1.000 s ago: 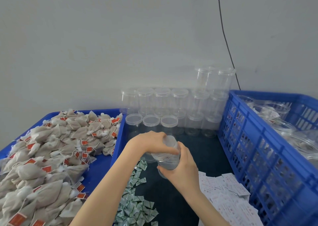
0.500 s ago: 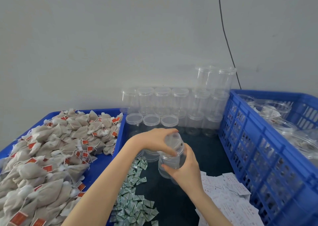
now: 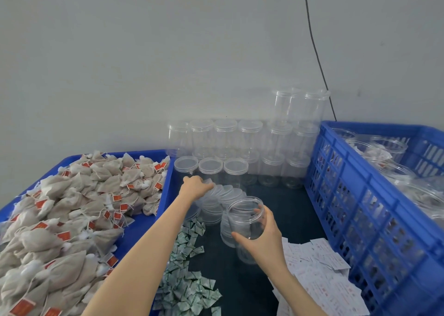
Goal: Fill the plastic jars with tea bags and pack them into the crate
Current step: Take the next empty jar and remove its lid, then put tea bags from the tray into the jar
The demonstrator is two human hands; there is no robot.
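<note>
An open, empty plastic jar (image 3: 245, 222) is gripped by the right hand (image 3: 263, 240), thumb and fingers curled round its clear wall, and is held tilted above the dark table (image 3: 283, 210) near its middle. A clear lid (image 3: 211, 187) is pinched by the fingers of the left hand (image 3: 195, 187) at the end of a leaning row of loose lids (image 3: 224, 196) lying just behind the held jar. Stacked empty jars (image 3: 249, 142), lids on, are ranged along the table's far edge against the grey wall (image 3: 168, 51), with two standing higher at the right end of the stack. A blue tray (image 3: 149, 224) heaped with tea bags (image 3: 72, 210) bearing red tags is seen along the left edge. The blue crate (image 3: 355, 195) is set along the right edge, and jars already packed (image 3: 389, 147) are visible inside it, their contents hard to make out. Small green-and-white sachets (image 3: 187, 277) are scattered on the table's near edge between the two forearms, and white paper slips (image 3: 322, 282) are piled just beside the crate's near wall. A black cable (image 3: 317, 58) is seen running down the wall behind the crate.
</note>
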